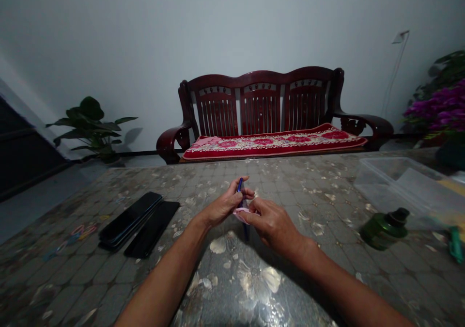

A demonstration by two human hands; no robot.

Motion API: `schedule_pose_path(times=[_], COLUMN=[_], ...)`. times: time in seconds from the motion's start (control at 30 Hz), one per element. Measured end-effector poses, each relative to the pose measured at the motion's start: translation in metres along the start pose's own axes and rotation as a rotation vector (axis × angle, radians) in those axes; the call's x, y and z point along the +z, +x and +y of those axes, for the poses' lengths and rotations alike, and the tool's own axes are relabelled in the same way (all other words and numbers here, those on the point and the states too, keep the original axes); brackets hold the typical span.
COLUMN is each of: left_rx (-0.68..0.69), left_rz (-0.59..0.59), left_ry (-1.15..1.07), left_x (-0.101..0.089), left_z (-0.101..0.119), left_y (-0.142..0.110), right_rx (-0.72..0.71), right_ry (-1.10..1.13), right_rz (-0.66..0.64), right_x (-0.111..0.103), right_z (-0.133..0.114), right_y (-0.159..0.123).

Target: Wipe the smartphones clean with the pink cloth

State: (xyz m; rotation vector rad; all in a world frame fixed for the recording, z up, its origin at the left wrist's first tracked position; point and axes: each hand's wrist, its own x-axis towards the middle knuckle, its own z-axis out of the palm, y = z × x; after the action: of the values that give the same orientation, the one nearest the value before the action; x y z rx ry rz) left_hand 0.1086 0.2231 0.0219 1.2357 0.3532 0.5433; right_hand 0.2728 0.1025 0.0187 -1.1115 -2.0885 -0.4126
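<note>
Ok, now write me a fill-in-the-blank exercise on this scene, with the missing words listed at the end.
1. The left hand holds a slim stick whose colour is ____.
2. At the fingertips of the right hand is a small, pale ____ item.
3. The green bottle with the black top stands to the ____ of both hands.
4. The backrest of the wooden bench is divided into ____ slatted panels.

Missing words: blue; pink; right; three.
</note>
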Motion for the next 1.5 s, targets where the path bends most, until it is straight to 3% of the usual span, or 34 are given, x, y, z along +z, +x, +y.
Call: schedule_pose_path(times=[0.37, 0.53, 0.63, 0.77, 1.27, 1.5], left_rx=[-0.024, -0.1, -0.159, -0.201, -0.27, -0.305], left_rz=[0.328, 0.495, 0.566, 0.599, 0.507, 0.57], left_ry=[-0.002, -0.067, -0.091, -0.136, -0.166, -0.184], left_x=[0.006, 0.011, 0.013, 0.014, 0.011, 0.009], left_z=[0.002, 0.002, 0.004, 0.008, 0.003, 0.008], left_y=[0.003, 0.007, 0.007, 0.006, 0.008, 0.007], right_rx=[0.023, 0.053, 0.009, -0.033, 0.014, -0.079], right_ry=[0.073, 0.148, 0.191, 0.219, 0.148, 0.19], right_rz=[-0.023, 0.004, -0.054, -0.109, 0.054, -0.037], right_x=[0.012, 0.012, 0.008, 0.003, 0.017, 0.012], right_z=[0.006, 0.011, 0.014, 0.018, 0.018, 0.012], right_y=[-0.01, -0.01, -0.009, -0.009, -0.005, -0.014])
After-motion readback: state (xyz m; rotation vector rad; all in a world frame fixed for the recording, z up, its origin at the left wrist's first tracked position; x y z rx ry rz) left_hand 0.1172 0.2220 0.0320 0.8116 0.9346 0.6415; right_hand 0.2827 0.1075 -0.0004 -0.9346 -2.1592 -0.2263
